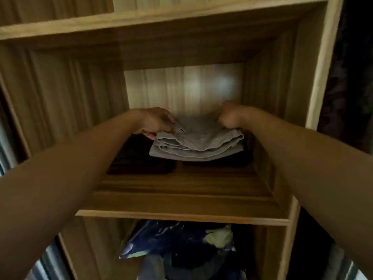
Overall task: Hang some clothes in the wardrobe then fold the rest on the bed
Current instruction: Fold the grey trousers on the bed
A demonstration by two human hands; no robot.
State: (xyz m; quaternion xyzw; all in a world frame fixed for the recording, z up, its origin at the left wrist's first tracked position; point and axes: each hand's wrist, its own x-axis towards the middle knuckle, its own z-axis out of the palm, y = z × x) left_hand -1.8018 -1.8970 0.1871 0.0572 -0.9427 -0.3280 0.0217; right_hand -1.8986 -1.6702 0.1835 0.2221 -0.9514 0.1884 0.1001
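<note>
A folded grey garment (198, 141) lies deep in a wooden wardrobe compartment, on top of dark folded clothes (141, 160). My left hand (156, 122) grips its far left corner, fingers curled over the cloth. At the far right corner my right hand (229, 116) is closed on the fabric. Both arms reach in from the front. The garment's back edge is blurred.
The wardrobe shelf (181, 216) has a bare wooden front strip. Side walls (268, 110) close in the compartment on both sides, with another shelf (141, 19) above. Below, a blue patterned plastic bag (181, 241) and dark clothes fill the lower compartment.
</note>
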